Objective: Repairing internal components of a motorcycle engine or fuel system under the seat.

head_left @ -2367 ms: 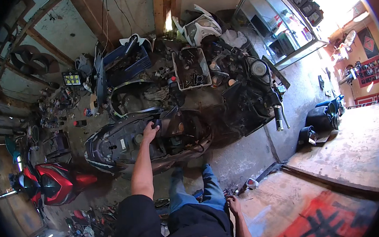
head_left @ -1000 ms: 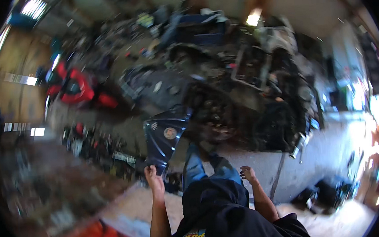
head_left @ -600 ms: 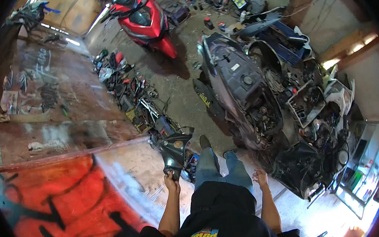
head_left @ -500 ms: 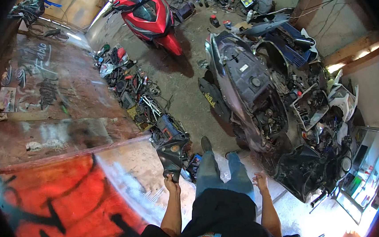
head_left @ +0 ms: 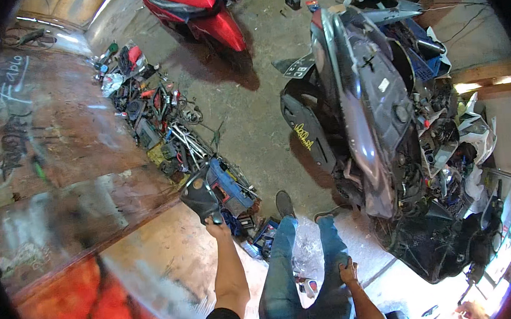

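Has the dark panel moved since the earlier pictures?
Yes: the dark panel moved left, away from the dismantled scooter. Earlier it overlapped the scooter in view; now the left hand holds it near the blue case.

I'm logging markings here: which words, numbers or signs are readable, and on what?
I won't copy wording; locations only:
White handwriting: brown board.
Yellow script: dark part beside the stripped scooter.
White characters: dark plate at that scooter's end.
Pale label on the scooter: too small to read.
Round emblem, panel in left hand: too small.
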The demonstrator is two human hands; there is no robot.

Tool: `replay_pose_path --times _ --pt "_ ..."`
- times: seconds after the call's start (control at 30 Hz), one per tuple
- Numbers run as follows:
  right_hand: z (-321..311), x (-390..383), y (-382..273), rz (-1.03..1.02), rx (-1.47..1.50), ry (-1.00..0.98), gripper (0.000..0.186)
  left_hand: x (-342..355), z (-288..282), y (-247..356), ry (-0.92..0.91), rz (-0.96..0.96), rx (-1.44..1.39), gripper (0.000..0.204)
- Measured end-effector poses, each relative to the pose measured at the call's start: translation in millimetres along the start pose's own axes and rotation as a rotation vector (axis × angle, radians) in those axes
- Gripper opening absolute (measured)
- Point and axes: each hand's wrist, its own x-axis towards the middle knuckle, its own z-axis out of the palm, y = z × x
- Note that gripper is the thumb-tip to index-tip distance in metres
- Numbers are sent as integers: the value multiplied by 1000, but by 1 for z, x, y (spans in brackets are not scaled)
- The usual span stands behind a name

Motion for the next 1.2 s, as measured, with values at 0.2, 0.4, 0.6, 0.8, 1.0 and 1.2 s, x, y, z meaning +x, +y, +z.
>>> replay_pose_path --times 0.2,0.4,0.6,0.8,1.0,1.2 --pt "48 31 11 108 -96 210 65 94 36 -54 11 97 -116 35" --pt "41 25 -60 176 -211 232 51 146 -6 -54 -41 223 52 36" --pt "24 27 -40 247 -288 273 49 103 -34 -158 242 -245 382 32" --pt "37 37 -40 165 -247 377 47 140 -37 -164 81 -375 427 22" --pt "25 37 -40 203 -262 356 47 142 -7 -174 312 -342 567 21" --pt "16 37 -29 308 -238 309 54 147 -53 -203 194 -719 694 33"
